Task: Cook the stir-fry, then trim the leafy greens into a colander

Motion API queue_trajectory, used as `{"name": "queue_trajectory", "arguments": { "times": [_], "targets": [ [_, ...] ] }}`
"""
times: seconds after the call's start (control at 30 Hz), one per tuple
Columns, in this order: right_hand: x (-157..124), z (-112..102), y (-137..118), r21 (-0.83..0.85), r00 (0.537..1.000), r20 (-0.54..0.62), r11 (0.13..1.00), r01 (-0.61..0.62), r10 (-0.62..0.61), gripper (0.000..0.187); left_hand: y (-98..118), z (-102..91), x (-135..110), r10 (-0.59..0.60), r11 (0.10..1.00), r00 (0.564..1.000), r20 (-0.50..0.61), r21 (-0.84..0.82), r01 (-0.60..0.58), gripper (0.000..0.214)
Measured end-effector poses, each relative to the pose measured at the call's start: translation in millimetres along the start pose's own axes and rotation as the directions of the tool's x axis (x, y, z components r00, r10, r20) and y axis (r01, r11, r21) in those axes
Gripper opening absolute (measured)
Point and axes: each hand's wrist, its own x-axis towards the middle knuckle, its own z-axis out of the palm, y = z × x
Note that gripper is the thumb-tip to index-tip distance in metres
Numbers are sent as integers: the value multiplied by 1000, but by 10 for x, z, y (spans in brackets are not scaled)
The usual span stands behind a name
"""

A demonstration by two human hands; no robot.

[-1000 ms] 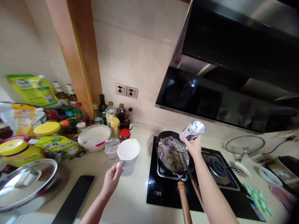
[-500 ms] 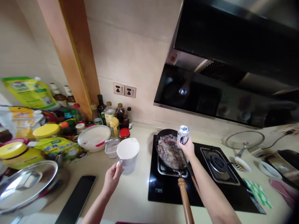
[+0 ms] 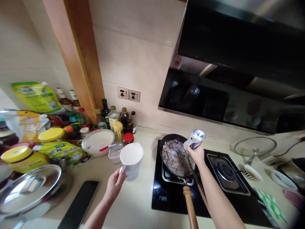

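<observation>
My right hand (image 3: pixel 196 154) is closed round a silver drinks can (image 3: pixel 194 139), tipped over a dark frying pan (image 3: pixel 175 156) of browned meat on the left burner. The pan's wooden handle (image 3: pixel 190 208) points toward me, and a spatula lies in the pan beside it. My left hand (image 3: pixel 115 183) grips the handle of a white lidded jug (image 3: pixel 131 160) standing on the counter left of the hob.
A black gas hob (image 3: pixel 214 181) has a second, bare burner on the right. Sauce bottles, jars and packets crowd the counter's back left. A steel pot lid (image 3: pixel 28 187) and a phone (image 3: pixel 78 203) lie at front left. A glass lid and small bowls sit at right.
The can went from tipped to upright half a second ago, and is now tipped over the pan again. My left hand has stayed on the jug handle.
</observation>
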Motion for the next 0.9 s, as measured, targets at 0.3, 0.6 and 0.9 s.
{"name": "queue_trajectory", "arguments": {
  "times": [0.3, 0.6, 0.9],
  "targets": [
    [-100, 17, 104, -23, 997, 22, 996, 81, -81, 54, 31, -5, -1, -42, 999, 999, 7, 9, 42, 47],
    [-36, 39, 18, -27, 977, 121, 983, 180, -176, 59, 59, 22, -6, -49, 998, 998, -25, -39, 48, 48],
    [141, 123, 94, 361, 933, 168, 860, -360, 320, 63, 49, 8, -17, -24, 999, 1000, 6, -25, 25, 45]
  ]
}}
